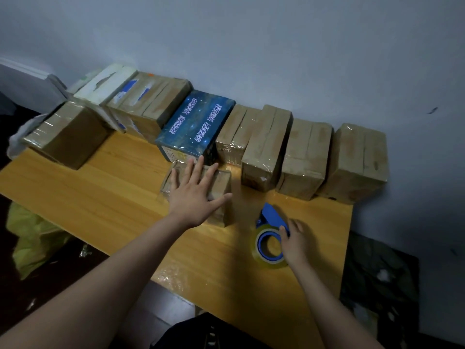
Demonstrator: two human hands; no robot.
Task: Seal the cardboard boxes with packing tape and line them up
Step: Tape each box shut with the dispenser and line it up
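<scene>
Nearest the lens, two bare forearms reach forward over the wooden tabletop (100, 197).

1. Far left of the blue printed box (196, 124), a lone taped cardboard box (68, 134) stands apart from the row, turned at an angle.
2. A row of taped boxes (307, 149) runs along the wall on both sides of the blue printed box. Their film wrap looks glossy and wrinkled.
3. Just in front of the blue printed box lies the small cardboard box (222, 183). It is brown, with shiny tape over the top. Whether the two touch cannot be told. Its long axis appears to point toward the wall.
4. The left hand (193, 195) lies flat on this box, fingers (198, 170) straight and spread apart, pressing down.
5. Right of and nearer than the blue printed box, the blue tape dispenser (273, 215) with its clear roll rests on the tabletop. The right hand (295, 241) grips it, fingers curled around the frame.

Judgement: the dispenser sits near the small box, on its right, so the right hand is better placed to tape it or set the tool aside. The left hand is better placed to slide the box into line.
</scene>
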